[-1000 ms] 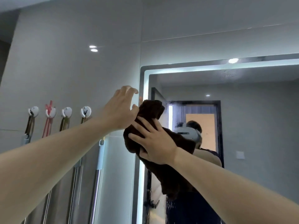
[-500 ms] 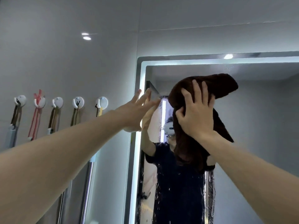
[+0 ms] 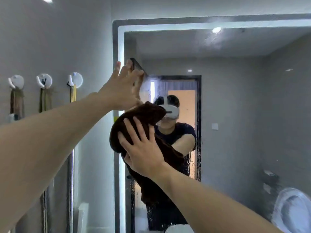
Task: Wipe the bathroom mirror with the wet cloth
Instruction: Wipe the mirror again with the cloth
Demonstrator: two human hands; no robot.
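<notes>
The bathroom mirror (image 3: 235, 115) has a lit strip along its top and left edges and fills the right half of the view. A dark brown wet cloth (image 3: 139, 120) is pressed flat against the glass near the left edge, its lower end hanging down. My right hand (image 3: 143, 148) lies spread on the cloth, pushing it against the mirror. My left hand (image 3: 122, 88) is higher up, fingers apart, resting on the mirror's lit left edge and holding nothing. Water streaks show on the glass below the cloth.
White wall hooks (image 3: 75, 80) with hanging cloths line the grey wall to the left. Two metal poles (image 3: 70, 182) stand against that wall. The mirror reflects a person, a doorway and a toilet (image 3: 292, 209) at the lower right.
My right hand has drawn the cloth down and to the left, from near the mirror's top toward its left edge. My left hand stays on the left edge.
</notes>
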